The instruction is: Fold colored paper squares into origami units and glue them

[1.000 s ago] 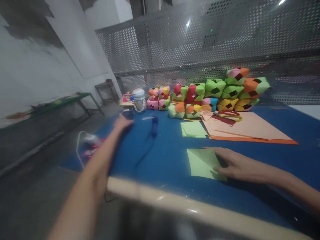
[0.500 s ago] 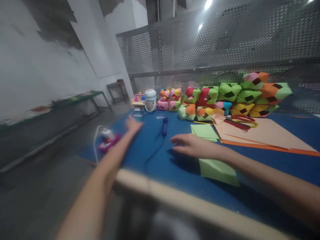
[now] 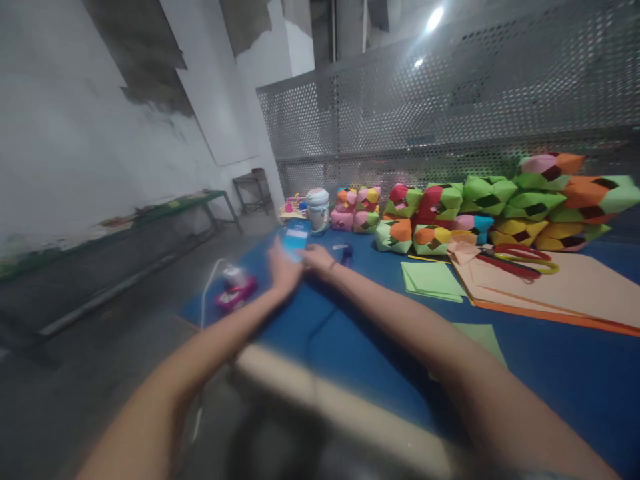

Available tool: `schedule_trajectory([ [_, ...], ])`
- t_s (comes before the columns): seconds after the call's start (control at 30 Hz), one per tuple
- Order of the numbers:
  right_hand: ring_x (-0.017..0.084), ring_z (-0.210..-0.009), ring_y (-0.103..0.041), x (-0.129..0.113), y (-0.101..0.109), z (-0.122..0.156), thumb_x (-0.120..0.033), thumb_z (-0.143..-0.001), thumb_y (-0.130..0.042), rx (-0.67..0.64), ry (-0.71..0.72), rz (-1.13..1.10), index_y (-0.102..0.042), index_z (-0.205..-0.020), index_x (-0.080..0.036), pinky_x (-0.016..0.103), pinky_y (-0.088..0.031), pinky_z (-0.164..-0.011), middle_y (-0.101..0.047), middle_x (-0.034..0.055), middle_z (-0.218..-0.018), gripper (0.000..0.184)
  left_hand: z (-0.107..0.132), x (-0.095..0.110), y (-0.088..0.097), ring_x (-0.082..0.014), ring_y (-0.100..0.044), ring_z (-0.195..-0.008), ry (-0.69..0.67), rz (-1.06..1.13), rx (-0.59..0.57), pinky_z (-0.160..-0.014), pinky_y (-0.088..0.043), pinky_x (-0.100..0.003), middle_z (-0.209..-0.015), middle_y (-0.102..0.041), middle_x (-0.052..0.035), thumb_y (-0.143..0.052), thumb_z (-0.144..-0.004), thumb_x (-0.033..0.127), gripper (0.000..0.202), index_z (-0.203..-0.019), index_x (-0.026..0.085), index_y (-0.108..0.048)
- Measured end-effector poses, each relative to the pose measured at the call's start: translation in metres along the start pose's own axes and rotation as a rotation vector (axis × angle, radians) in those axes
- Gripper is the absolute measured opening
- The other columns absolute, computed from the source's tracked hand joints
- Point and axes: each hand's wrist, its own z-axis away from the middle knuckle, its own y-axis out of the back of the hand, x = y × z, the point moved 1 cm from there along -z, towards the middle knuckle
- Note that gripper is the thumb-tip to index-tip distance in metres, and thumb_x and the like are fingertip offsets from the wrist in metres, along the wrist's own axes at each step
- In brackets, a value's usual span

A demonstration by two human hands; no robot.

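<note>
A mobile phone (image 3: 297, 235) with a lit blue screen is tilted up above the far left part of the blue table. My left hand (image 3: 285, 268) is closed around its lower left side, blurred by motion. At the lower right corner of the phone, my right hand (image 3: 318, 258) has its fingers curled against the edge. Just beyond my right wrist lies a dark blue corded tool (image 3: 346, 253), partly hidden; it resembles a glue gun. A pink item (image 3: 237, 293) with a white cord sits left of my left forearm.
Folded paper blocks (image 3: 487, 193) in many colours stand stacked along the back. Scissors (image 3: 523, 260) rest on peach paper sheets (image 3: 590, 287) at right. Green paper squares (image 3: 431, 280) lie nearer the middle. A pale lidded flask (image 3: 317, 210) stands behind the phone.
The phone has been lifted off the table and its screen is now lit. My right hand has moved left from over the green paper to the phone. The view has shifted left.
</note>
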Motion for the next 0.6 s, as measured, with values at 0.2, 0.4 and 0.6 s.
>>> schedule_trajectory([
  [0.2,0.014,-0.061,-0.058,0.002,-0.006,-0.006,-0.010,-0.060,-0.071,0.063,0.002,0.051,-0.059,-0.083,-0.012,0.024,-0.048,-0.059,-0.064,0.0012,-0.062,0.026,0.007,-0.001,0.003,-0.0326,-0.046,-0.118,-0.116,0.040,0.059,-0.097,-0.041,-0.044,-0.117,-0.050,-0.0142,-0.063,-0.065,0.017,0.067,-0.128,0.020,-0.040],
  [0.4,0.016,-0.068,-0.059,0.005,0.001,-0.014,-0.015,-0.069,-0.066,0.178,-0.018,0.134,-0.057,-0.072,-0.013,0.027,-0.049,-0.065,-0.061,0.0019,-0.063,0.009,0.010,-0.004,0.001,-0.0303,-0.044,-0.118,-0.208,0.082,0.089,-0.100,-0.038,-0.042,-0.121,-0.045,-0.0132,-0.067,-0.065,0.025,0.074,-0.131,0.019,-0.034],
  [0.6,0.018,-0.076,-0.061,0.004,0.002,-0.021,-0.032,-0.092,-0.036,0.203,0.003,0.146,-0.058,-0.068,-0.015,0.028,-0.048,-0.073,-0.062,0.0055,-0.063,0.036,0.013,-0.007,0.003,-0.0307,-0.042,-0.120,-0.230,0.093,0.096,-0.101,-0.036,-0.043,-0.122,-0.045,-0.0130,-0.072,-0.064,0.036,0.077,-0.129,0.019,-0.035],
])
